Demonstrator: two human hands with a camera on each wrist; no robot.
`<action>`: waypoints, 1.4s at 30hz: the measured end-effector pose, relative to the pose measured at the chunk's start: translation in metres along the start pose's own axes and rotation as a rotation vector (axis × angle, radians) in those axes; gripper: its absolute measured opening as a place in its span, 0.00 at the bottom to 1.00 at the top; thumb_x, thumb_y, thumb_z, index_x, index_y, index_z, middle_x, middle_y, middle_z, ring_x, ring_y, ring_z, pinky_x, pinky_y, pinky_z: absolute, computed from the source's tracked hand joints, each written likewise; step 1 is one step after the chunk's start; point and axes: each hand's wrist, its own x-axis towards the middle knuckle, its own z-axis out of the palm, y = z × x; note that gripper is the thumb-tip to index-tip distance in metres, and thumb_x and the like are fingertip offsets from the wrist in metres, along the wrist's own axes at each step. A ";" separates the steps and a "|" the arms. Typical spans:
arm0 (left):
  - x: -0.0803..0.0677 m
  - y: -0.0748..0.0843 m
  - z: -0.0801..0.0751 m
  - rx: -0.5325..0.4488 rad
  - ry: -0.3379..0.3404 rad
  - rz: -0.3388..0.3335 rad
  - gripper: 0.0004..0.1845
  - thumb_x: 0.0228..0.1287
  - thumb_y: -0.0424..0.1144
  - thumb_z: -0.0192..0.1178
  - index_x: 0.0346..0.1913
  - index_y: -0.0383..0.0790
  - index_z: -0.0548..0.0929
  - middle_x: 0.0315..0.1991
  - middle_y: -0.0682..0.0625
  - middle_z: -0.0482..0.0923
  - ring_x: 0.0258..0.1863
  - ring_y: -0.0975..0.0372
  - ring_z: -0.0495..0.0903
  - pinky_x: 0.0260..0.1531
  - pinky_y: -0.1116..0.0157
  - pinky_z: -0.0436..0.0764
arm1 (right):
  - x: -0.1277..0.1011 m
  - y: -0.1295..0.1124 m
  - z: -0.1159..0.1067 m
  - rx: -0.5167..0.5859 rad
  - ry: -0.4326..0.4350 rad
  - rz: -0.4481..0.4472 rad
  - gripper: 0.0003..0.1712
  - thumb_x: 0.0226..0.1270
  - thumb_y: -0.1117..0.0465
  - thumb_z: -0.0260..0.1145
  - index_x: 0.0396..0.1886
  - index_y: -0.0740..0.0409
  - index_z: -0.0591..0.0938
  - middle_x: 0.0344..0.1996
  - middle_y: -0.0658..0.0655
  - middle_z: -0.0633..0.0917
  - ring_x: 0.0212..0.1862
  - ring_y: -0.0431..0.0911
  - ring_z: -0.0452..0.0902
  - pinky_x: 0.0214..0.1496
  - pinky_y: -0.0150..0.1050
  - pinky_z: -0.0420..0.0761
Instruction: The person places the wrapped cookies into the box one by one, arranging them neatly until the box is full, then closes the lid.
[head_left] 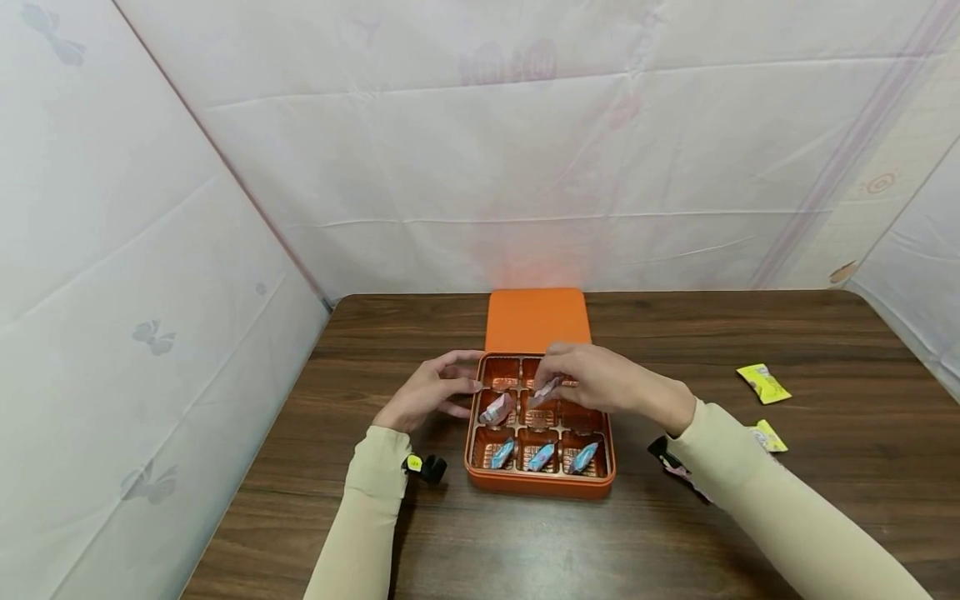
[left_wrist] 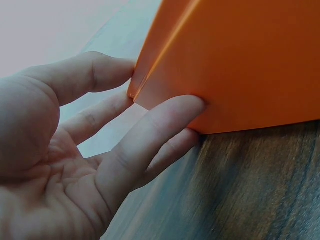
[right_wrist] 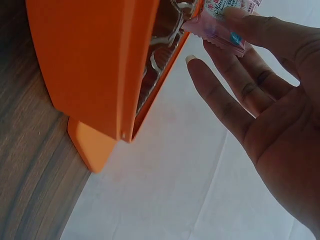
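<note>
An orange box (head_left: 540,483) with a clear divided insert sits on the table. My right hand (head_left: 600,379) is over its middle compartments and pinches a pink wrapped candy (right_wrist: 225,22) between thumb and fingers. Another pink wrapped candy (head_left: 497,409) lies in the middle row's left compartment. Along the near row lie three blue wrapped candies (head_left: 542,457), one per compartment. My left hand (head_left: 435,387) is at the box's left side, its fairly straight fingers (left_wrist: 175,112) touching the orange wall. The right hand partly hides the far right compartments.
Behind the box lies a flat orange lid (head_left: 537,320). To the right are two yellow wrapped candies, the farther one (head_left: 763,383) uncovered and the nearer one (head_left: 768,436) beside my sleeve. A black-and-pink packet (head_left: 667,457) is partly under the right forearm. White curtains (head_left: 480,167) enclose the table.
</note>
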 end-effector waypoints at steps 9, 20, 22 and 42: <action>-0.001 -0.001 0.000 -0.009 -0.008 0.006 0.28 0.78 0.28 0.61 0.78 0.40 0.73 0.65 0.31 0.77 0.53 0.49 0.87 0.42 0.50 0.91 | 0.004 -0.005 0.005 0.003 -0.017 -0.023 0.10 0.68 0.70 0.76 0.43 0.54 0.88 0.41 0.48 0.84 0.43 0.42 0.82 0.46 0.41 0.87; -0.001 -0.001 -0.001 -0.006 -0.011 0.006 0.29 0.78 0.27 0.60 0.78 0.40 0.72 0.66 0.31 0.76 0.54 0.52 0.85 0.43 0.51 0.91 | 0.003 -0.003 0.010 -0.002 -0.070 -0.009 0.10 0.68 0.72 0.75 0.42 0.52 0.88 0.41 0.47 0.85 0.42 0.40 0.82 0.44 0.37 0.87; -0.001 -0.002 -0.002 -0.003 -0.009 0.006 0.29 0.78 0.27 0.60 0.78 0.40 0.72 0.67 0.30 0.75 0.54 0.52 0.85 0.43 0.51 0.91 | 0.003 -0.002 0.010 -0.007 -0.074 -0.009 0.10 0.68 0.71 0.75 0.42 0.52 0.89 0.41 0.47 0.85 0.42 0.40 0.83 0.44 0.37 0.86; -0.002 -0.002 -0.001 -0.025 -0.021 0.010 0.29 0.78 0.27 0.60 0.78 0.39 0.72 0.65 0.30 0.77 0.53 0.53 0.86 0.43 0.50 0.91 | 0.000 -0.003 0.008 -0.009 -0.055 0.007 0.09 0.68 0.71 0.76 0.45 0.57 0.90 0.42 0.49 0.86 0.45 0.43 0.86 0.48 0.43 0.88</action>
